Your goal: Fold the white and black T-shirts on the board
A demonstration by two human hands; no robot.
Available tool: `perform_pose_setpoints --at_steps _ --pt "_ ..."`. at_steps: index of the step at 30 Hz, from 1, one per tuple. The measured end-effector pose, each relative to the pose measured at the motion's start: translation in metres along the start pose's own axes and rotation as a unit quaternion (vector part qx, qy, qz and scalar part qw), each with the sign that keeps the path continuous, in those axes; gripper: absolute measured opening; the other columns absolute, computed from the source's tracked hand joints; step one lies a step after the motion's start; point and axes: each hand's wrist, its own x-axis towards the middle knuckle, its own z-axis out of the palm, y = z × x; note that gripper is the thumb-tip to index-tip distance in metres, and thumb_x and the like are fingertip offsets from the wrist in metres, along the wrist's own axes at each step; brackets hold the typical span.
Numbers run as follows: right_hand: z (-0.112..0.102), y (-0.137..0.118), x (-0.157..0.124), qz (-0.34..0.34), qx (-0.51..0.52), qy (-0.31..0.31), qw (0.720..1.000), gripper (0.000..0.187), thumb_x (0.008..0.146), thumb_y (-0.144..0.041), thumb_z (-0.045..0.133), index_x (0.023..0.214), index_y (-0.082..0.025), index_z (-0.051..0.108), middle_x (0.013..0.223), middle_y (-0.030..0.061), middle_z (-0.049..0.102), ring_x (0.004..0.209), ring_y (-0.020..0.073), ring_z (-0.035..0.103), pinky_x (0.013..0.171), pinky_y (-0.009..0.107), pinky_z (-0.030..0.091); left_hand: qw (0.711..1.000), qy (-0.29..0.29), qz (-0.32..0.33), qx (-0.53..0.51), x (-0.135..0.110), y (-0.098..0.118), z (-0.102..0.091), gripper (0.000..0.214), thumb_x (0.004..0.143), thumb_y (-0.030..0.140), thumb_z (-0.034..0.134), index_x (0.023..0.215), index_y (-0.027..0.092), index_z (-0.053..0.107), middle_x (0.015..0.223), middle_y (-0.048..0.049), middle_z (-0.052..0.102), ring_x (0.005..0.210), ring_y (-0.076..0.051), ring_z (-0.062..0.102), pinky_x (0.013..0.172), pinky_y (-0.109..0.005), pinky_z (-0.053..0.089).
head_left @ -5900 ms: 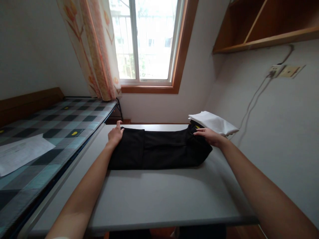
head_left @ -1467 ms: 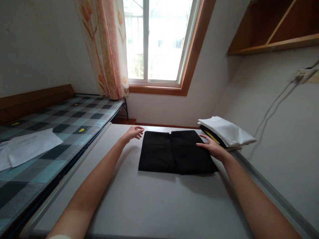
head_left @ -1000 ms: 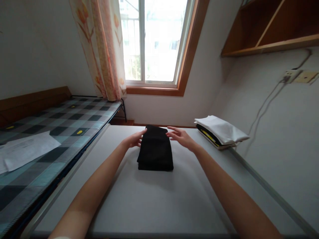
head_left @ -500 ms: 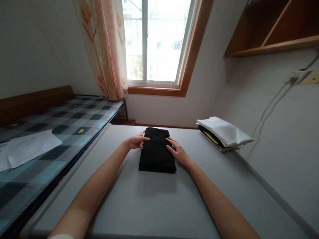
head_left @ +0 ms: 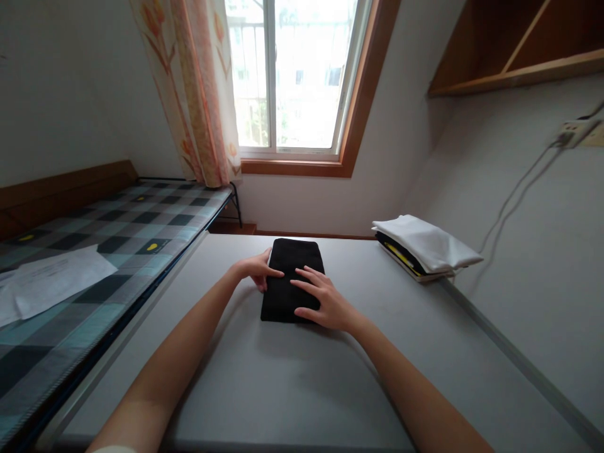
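Near: a pale table (head_left: 283, 390) spans the foreground, its long near edge running across the bottom of the view. Both forearms reach in over it from the near side, left and right, converging on the middle.

Centre: a folded black cloth (head_left: 292, 255) lies flat on the table, a compact block with its long sides running near to far. It sits between the two hands, probably so that both can work it at once. The right hand (head_left: 325, 303) rests over its near right part, fingers spread and palm down; no pinch visible. This spread presumably bears on a broad area, flattening the folds rather than lifting them. The left hand (head_left: 253, 267) is at the left edge, one digit laid over the top, the others down along the side. This likely steadies the edge; whether the cloth is pinched cannot be told, as the contact is partly hidden.

Right, farther back: a white cloth (head_left: 425, 242) lies over dark layers with a yellow piece (head_left: 401, 255) showing between, all stacked at the table's right side, well apart from the black cloth. The placement seems to leave the centre for handling.

Left: papers (head_left: 51, 283) lie on a checked mattress (head_left: 141, 226) beside the table.

Far: a flowered curtain (head_left: 202, 94) hangs at the left of a bright window (head_left: 306, 75), apparently drawn aside and admitting light.
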Motion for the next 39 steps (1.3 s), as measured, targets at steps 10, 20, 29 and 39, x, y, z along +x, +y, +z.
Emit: perform_pose_setpoints --at_steps 10,20,29,39 --pt "0.012 0.021 0.003 0.076 -0.008 0.008 0.997 0.056 0.095 -0.057 0.035 0.143 -0.03 0.044 0.157 0.0058 0.027 0.146 0.0251 0.016 0.116 0.053 0.017 0.869 0.352 0.249 0.243 0.012 0.009 0.015 0.046 0.087 0.047 0.057 0.126 0.022 0.059 0.121 -0.01 0.063 0.115 -0.025 0.06 0.103 -0.036 0.044" --pt "0.014 0.013 0.003 0.095 -0.055 0.058 0.992 0.047 0.09 -0.049 0.052 0.128 -0.023 0.059 0.144 0.0121 0.046 0.135 0.0274 0.038 0.112 0.045 0.03 0.885 0.26 0.337 0.187 0.052 -0.037 0.023 0.045 0.095 0.045 0.041 0.128 0.022 0.06 0.145 -0.0066 0.047 0.137 -0.023 0.038 0.116 -0.042 0.029" --pt "-0.009 0.008 -0.001 0.391 -0.066 0.01 0.918 0.079 0.085 -0.065 0.047 0.146 -0.017 0.03 0.093 0.0136 0.069 0.087 0.0315 0.067 0.076 0.041 0.048 0.877 0.292 0.341 0.168 0.054 -0.039 0.022 0.046 0.097 0.045 0.034 0.123 0.022 0.064 0.139 -0.0064 0.054 0.133 -0.022 0.044 0.114 -0.043 0.032" --pt "-0.021 0.051 -0.011 0.328 0.177 0.14 0.917 0.1 0.068 -0.04 0.071 0.15 -0.019 0.016 0.086 0.0006 0.062 0.073 0.0194 0.062 0.077 0.038 0.052 0.827 0.348 0.354 0.263 0.04 -0.035 0.029 0.039 0.098 0.04 0.036 0.106 0.027 0.071 0.135 -0.0027 0.055 0.136 -0.025 0.036 0.113 -0.049 0.027"
